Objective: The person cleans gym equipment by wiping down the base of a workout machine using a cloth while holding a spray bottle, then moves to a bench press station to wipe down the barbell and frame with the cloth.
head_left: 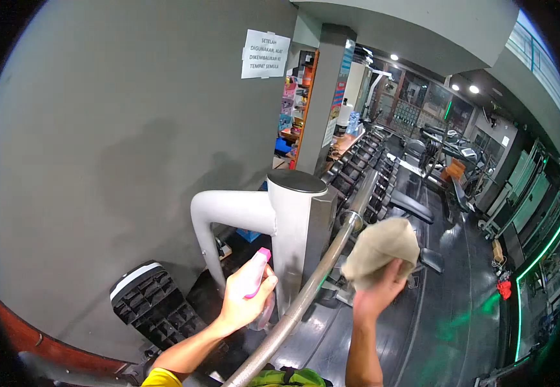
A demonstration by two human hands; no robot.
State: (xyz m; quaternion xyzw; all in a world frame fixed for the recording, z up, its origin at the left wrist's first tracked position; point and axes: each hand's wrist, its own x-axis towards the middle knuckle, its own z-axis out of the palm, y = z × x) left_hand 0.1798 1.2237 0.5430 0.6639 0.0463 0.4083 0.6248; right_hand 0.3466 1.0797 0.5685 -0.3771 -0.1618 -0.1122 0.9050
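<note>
My left hand (244, 297) is wrapped round a spray bottle (259, 266) with a pink and white head; its clear lower part shows below my fingers. In my right hand (377, 298) is a beige cloth (383, 253), bunched and slightly blurred, held up to the right of a metal barbell (322, 274). The bar runs diagonally between my two hands, beside a thick white post (291, 222) with a dark round cap. Neither hand visibly touches the bar.
A black ridged step platform (157, 300) leans by the grey wall at left. Behind the bar stands a rack of dumbbells (364, 151). Benches and exercise machines (448, 145) line the right side. A paper sign (265, 54) hangs on the wall. A red item (504, 289) lies on the dark floor.
</note>
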